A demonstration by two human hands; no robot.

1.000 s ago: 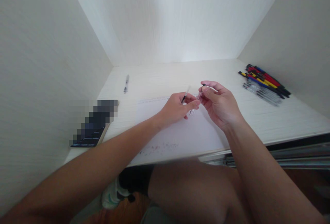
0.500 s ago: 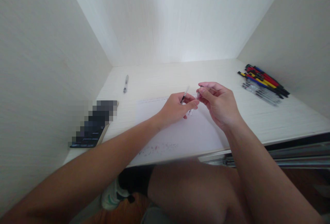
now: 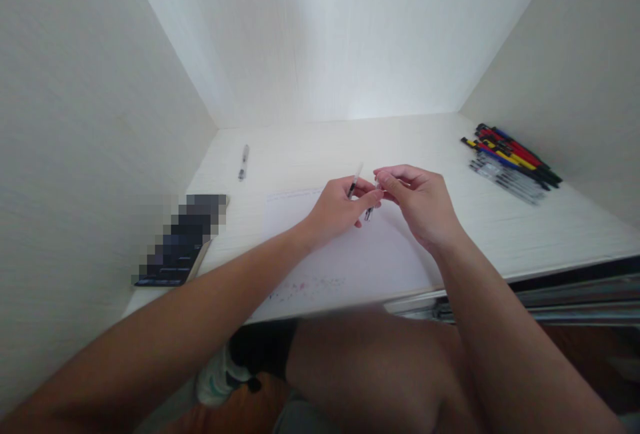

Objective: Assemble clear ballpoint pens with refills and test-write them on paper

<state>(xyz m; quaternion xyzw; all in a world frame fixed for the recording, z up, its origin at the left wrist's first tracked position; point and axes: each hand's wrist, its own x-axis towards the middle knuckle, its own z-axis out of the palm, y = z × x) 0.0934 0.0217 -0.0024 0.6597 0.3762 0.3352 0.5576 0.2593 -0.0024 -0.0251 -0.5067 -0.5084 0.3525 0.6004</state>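
Observation:
Over the paper, my left hand (image 3: 345, 206) is closed around a clear pen barrel (image 3: 369, 213), held between thumb and fingers with its lower end showing below them. A thin pen refill (image 3: 355, 181), whitish above and dark below, sticks up between the same hand's fingers. My right hand (image 3: 417, 197) meets it from the right, thumb and fingertips pinched on the upper end of the clear barrel. Those fingertips hide the barrel's top. Both hands' fingertips nearly touch. Under them lies a white sheet of paper (image 3: 380, 261) with writing along its top and small marks near the bottom.
Another clear pen (image 3: 243, 163) lies at the back left of the white desk (image 3: 310, 147). A phone-like dark device (image 3: 175, 254), partly pixelated, rests by the left wall. At the right are several coloured pens (image 3: 520, 157) and several clear pens (image 3: 507, 181). Panels enclose three sides.
My right hand has moved slightly left and down, its fingertips now closer to my left hand along the barrel. My left hand has barely shifted, and the refill stays between its fingers.

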